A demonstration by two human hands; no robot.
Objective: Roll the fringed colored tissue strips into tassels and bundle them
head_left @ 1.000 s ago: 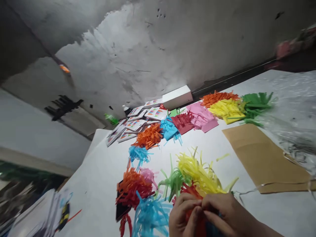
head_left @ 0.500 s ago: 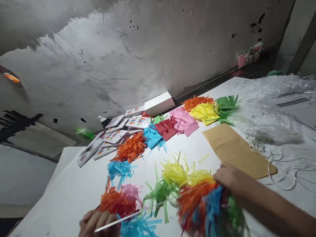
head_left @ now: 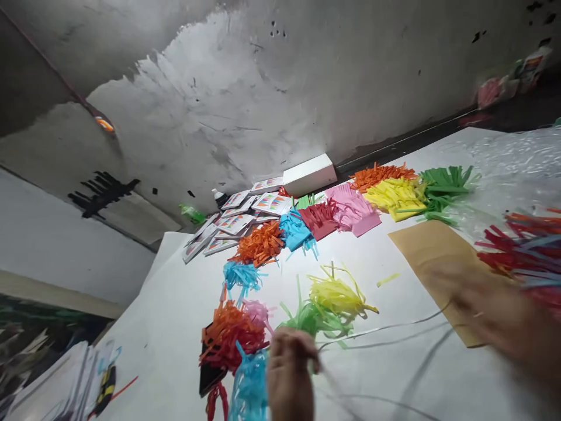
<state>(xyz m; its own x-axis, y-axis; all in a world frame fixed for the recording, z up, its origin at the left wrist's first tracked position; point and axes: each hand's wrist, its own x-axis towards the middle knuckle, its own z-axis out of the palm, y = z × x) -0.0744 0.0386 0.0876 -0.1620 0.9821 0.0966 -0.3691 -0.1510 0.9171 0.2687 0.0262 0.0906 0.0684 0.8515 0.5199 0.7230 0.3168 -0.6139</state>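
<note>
One ribbon [head_left: 377, 330] (pale) from left hand [head_left: 289, 374]

White box [head_left: 309, 174] at table's far edge by wall; printed cards [head_left: 236, 217] spread beside it. Brown envelope [head_left: 432, 257] toward right edge. Clear plastic sheet [head_left: 517, 164] at far right corner.

My left hand [head_left: 289, 374] is at the table's [head_left: 175, 316] near edge, pinching a strip [head_left: 385, 327] that runs right toward my right hand [head_left: 504, 318], which is over the envelope [head_left: 429, 257]. Tassels [head_left: 280, 310] lie just behind my left hand. Paper stacks [head_left: 350, 204] line the far edge; cards [head_left: 232, 222] and a box [head_left: 309, 173] lie at their left end.
</note>
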